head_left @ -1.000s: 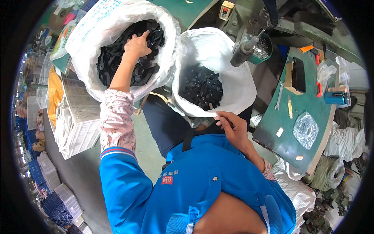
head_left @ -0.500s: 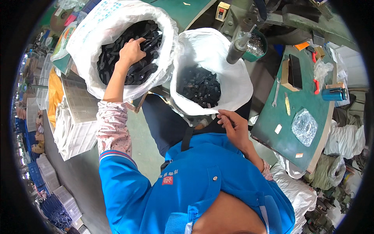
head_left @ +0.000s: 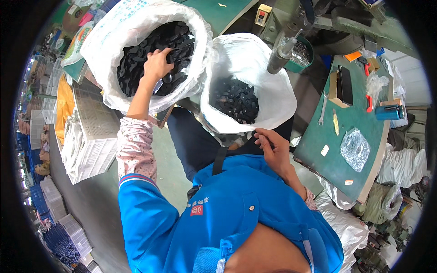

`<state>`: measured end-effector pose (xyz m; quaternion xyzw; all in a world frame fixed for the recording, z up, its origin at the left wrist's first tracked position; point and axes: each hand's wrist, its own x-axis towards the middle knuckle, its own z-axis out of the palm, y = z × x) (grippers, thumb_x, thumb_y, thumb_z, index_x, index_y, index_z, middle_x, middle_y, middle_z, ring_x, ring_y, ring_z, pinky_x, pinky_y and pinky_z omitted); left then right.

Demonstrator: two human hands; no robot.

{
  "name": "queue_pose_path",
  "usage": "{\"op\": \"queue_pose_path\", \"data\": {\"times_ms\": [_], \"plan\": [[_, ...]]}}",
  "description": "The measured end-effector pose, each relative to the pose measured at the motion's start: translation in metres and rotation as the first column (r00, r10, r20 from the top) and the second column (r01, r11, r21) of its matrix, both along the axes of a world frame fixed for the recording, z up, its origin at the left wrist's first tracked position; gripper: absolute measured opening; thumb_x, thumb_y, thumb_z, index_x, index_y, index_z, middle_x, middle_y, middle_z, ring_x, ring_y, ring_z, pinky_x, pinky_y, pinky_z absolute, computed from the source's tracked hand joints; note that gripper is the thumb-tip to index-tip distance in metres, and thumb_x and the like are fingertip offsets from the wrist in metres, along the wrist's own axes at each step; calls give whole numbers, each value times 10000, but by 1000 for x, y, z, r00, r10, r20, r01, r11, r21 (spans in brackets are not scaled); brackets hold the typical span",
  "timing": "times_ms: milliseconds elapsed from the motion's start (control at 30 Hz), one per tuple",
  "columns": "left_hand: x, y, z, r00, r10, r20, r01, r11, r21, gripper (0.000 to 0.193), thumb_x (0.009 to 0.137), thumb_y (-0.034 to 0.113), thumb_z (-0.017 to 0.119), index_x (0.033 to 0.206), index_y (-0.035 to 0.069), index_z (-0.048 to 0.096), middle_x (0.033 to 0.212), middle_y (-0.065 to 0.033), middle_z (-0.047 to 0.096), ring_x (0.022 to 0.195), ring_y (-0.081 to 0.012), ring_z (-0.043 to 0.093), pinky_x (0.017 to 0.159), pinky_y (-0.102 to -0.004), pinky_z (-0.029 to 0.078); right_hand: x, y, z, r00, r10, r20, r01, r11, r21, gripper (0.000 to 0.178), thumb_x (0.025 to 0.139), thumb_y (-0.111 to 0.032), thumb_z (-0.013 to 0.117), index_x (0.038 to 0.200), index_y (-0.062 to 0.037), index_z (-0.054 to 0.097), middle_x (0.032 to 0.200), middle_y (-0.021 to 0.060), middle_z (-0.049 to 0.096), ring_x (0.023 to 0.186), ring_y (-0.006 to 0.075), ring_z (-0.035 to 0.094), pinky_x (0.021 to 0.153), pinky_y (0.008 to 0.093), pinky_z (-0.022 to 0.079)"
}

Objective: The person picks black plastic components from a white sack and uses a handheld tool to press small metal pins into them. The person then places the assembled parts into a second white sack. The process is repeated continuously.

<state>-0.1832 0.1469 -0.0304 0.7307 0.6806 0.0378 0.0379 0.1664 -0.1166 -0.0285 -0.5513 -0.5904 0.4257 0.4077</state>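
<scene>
My left hand (head_left: 157,66) reaches into a large white sack (head_left: 108,34) with a clear plastic liner. Inside lies a heap of flat black parts (head_left: 132,63), some of them glossy. Thumb and forefinger are apart over the heap, while the other fingertips are partly hidden. Close to the right stands a second white bag (head_left: 281,102), its mouth wide, with a smaller pile of similar black parts (head_left: 236,101) at the bottom. My right hand (head_left: 275,148) is at this bag's near rim, fingers curled and the fingertips pinching the edge.
Over the second bag's far right edge stands a dark metal machine cylinder (head_left: 278,59) beside a green bin (head_left: 298,67) of small metal pieces. A green table (head_left: 314,141) on the right holds a wrench (head_left: 323,108), phone (head_left: 345,85) and plastic packet (head_left: 355,150). White crates (head_left: 93,148) stand left.
My left hand has shifted slightly right over the black parts, and a shiny piece now shows below its palm. The right hand stays at the bag's rim. The whole view has shifted slightly.
</scene>
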Motion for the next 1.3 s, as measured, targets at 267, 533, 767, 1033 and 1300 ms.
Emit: {"op": "queue_pose_path", "data": {"times_ms": [267,533,767,1033,1300], "plan": [[-57,15,64,637,371,675,-211,927,-310,613,742,276,768,1192,-39,497,990,-133,643,821,-222,658,553,-358,559,1,4,1,1000,-8,-2,8,1000,-1,225,923,-47,555,1132,9,619,944,123,678,783,156,657,661,254,508],[-68,5,47,-50,361,931,-95,926,-364,413,795,170,755,1112,20,536,982,-104,621,808,-217,632,638,-378,583,-8,7,-3,997,69,35,-71,995,70,214,913,-46,567,1112,5,629,932,127,675,769,153,655,634,250,498],[-75,4,-8,-432,295,852,19,948,-319,284,861,159,671,1064,-15,577,1024,-140,636,872,-247,630,608,-304,562,-8,6,-2,996,59,66,-62,997,48,219,907,-48,575,1113,6,628,922,134,671,744,165,652,620,258,492],[-36,-9,-17,-842,279,461,257,960,-112,398,874,168,607,1198,-38,501,1170,-191,584,1151,-383,539,827,-440,569,-11,11,-6,989,125,82,-125,992,-3,236,937,-46,536,1152,12,614,972,106,672,797,125,638,673,239,500],[-17,-34,-22,-815,214,538,64,957,-283,342,882,188,618,1133,-35,551,1110,-178,615,1084,-330,582,686,-371,598,-14,13,-4,988,123,90,-122,992,-15,236,932,-42,540,1149,15,615,961,107,673,786,132,637,678,244,503]]}}
